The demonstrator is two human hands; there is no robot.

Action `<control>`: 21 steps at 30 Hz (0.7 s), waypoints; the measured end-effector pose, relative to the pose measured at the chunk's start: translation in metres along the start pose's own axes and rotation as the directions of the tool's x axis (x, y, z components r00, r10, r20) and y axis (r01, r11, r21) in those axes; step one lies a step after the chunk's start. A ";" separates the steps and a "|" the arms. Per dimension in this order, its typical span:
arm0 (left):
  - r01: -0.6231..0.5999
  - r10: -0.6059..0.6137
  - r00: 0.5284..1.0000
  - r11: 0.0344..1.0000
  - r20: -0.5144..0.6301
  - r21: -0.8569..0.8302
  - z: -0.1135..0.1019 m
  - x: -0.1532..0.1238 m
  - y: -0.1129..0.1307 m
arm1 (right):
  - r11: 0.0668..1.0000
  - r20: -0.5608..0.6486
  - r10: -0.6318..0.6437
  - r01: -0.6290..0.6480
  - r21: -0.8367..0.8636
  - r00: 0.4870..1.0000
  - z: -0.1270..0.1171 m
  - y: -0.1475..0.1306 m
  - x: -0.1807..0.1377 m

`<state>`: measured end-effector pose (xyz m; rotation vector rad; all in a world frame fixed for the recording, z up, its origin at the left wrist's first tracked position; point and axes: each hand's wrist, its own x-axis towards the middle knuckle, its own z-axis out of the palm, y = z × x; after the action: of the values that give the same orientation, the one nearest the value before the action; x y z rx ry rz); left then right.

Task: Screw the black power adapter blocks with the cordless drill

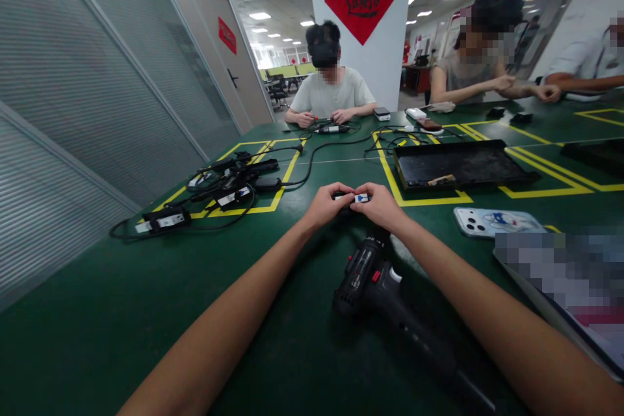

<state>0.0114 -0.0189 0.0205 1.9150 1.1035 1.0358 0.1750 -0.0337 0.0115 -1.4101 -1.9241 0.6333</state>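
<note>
Only the head cam here, so one view. Both hands meet in the middle of the green tabletop [121, 312]. The left hand [325, 205] and right hand [379, 205] are pinched from either side onto the same small black part [361, 197], which has a blue and white label on top. Fingertips are closed right on it, and it sits just above the tabletop or resting on it, can't tell which.

At 6 o'clock from the hands, a black power driver [370, 279] lies on its side between the forearms with neither hand on it. At 2 o'clock is a black tray [487, 169] inside a yellow taped box, with just one small brownish piece in it. At 3 o'clock there's a phone [497, 221] lying face down. At 10 o'clock is a tangle of black adapters and cables [229, 182], well apart from the hands. At 12 o'clock, a person in a light tee [331, 94] is busy with their own stuff across the tabletop.

As for progress, I'd say this is mid-handling of one piece. The part is in the fingers, the driver is parked, the tray is nearly bare and the adapter pile looks untouched, so most of it looks left to go. Can't make out if the part is open or shut
</note>
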 end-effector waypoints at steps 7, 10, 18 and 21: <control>-0.003 0.003 1.000 0.999 -0.019 -0.043 0.001 0.004 -0.006 | 1.000 0.000 0.007 -0.007 -0.014 1.000 0.001 0.000 0.000; 0.028 -0.027 1.000 0.996 0.013 -0.088 0.000 0.006 -0.005 | 1.000 -0.006 0.006 -0.006 -0.023 1.000 0.001 -0.001 0.000; 0.009 -0.005 0.975 1.000 0.223 -0.017 -0.009 0.001 0.000 | 0.986 -0.043 0.006 -0.013 -0.168 0.999 0.005 -0.013 -0.008; -0.053 0.049 0.953 0.999 0.299 0.006 -0.012 0.001 0.002 | 0.966 -0.077 -0.025 0.004 -0.259 0.997 0.007 -0.017 -0.014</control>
<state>0.0013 -0.0167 0.0278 2.0394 0.8939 0.7335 0.1621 -0.0517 0.0156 -1.5525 -2.0064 0.3204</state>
